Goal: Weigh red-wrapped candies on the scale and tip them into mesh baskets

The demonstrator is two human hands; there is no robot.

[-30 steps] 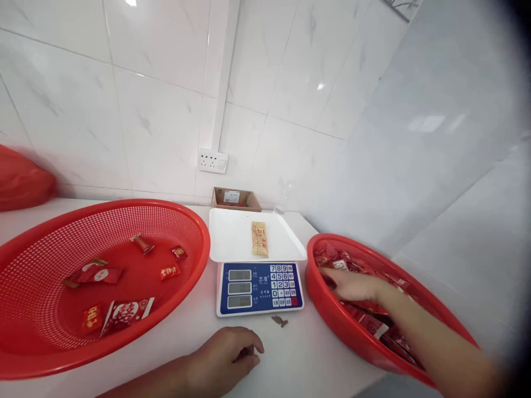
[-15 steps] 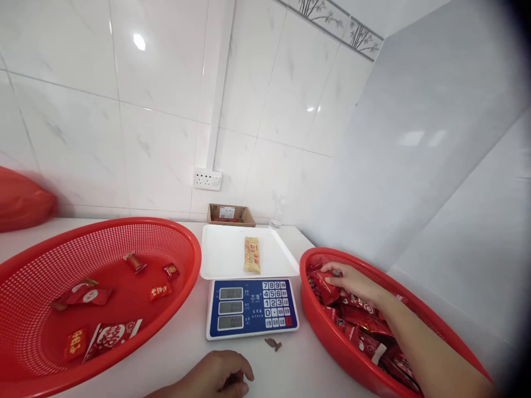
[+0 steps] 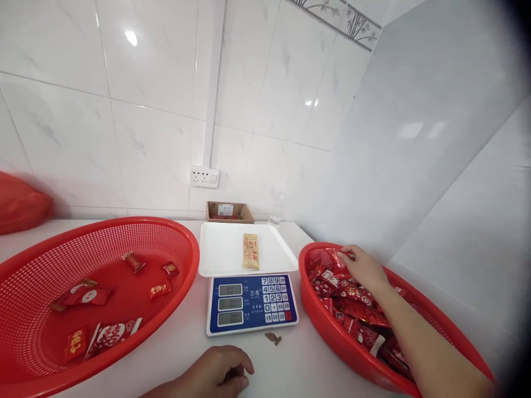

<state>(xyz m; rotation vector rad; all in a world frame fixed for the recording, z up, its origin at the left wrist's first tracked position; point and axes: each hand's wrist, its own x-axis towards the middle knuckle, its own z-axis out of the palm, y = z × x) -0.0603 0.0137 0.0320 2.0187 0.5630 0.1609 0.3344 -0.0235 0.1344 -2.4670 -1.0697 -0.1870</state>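
My right hand [image 3: 363,269] reaches into the right red basket [image 3: 332,345], pinching a red-wrapped snack packet [image 3: 337,262] near its far left side. Many more red snack packets [image 3: 352,296] fill that basket beneath my hand and forearm. My left hand [image 3: 222,369] rests on the white table in front of the scale, fingers loosely curled, thumb apart, nothing held. A digital weighing scale [image 3: 253,304] stands between the baskets. On its white tray [image 3: 219,251] lies one yellow snack packet [image 3: 251,251].
The left red basket [image 3: 191,260] holds several scattered packets. A small brown wrapped piece [image 3: 272,338] lies before the scale. Behind it are a cardboard box [image 3: 244,213] and a clear plastic bottle [image 3: 276,213] by the tiled wall. A red bag [image 3: 22,204] sits far left.
My right hand has moved away toward the far side of the right basket, taking the red packet along. My left hand stays nearly still. The view has shifted slightly.
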